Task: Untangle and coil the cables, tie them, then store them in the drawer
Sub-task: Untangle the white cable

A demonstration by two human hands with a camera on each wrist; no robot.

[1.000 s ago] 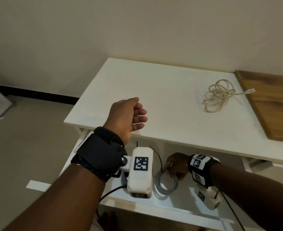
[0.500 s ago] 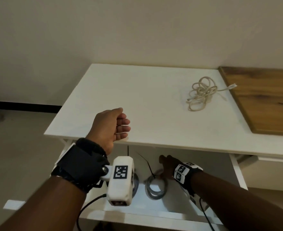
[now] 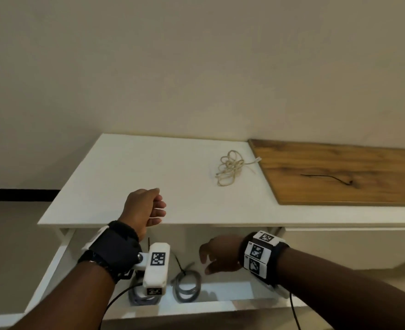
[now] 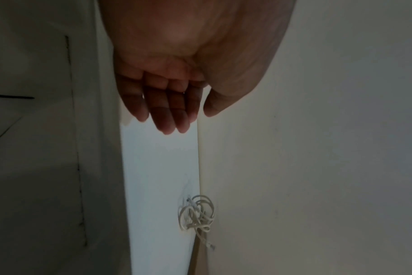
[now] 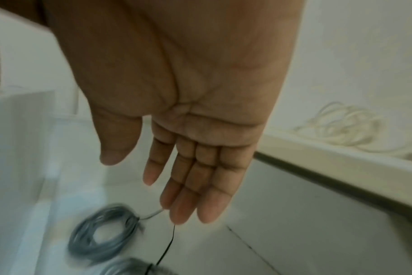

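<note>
A grey coiled cable (image 3: 186, 285) with a black tie lies in the open white drawer (image 3: 232, 290). A second grey coil (image 3: 138, 298) lies left of it, mostly hidden behind my left wrist camera. My right hand (image 3: 206, 260) hovers just above and right of the first coil, fingers straight and holding nothing. The right wrist view shows that hand (image 5: 148, 186) above both coils (image 5: 101, 234), with the tie's black tail (image 5: 169, 241) below the fingertips. My left hand (image 3: 161, 201) hangs loosely curled over the table's front edge, holding nothing. A tangled cream cable (image 3: 230, 170) lies on the tabletop.
The white tabletop (image 3: 137, 167) has a wooden board (image 3: 351, 163) along its right side, with a thin dark line on it. The drawer stands pulled out under the table's front edge. The wall is close behind, and the floor lies to the left.
My right hand has let go of the grey coil and lifted up and to the right, leaving it in the drawer. The left hand keeps its place at the table edge.
</note>
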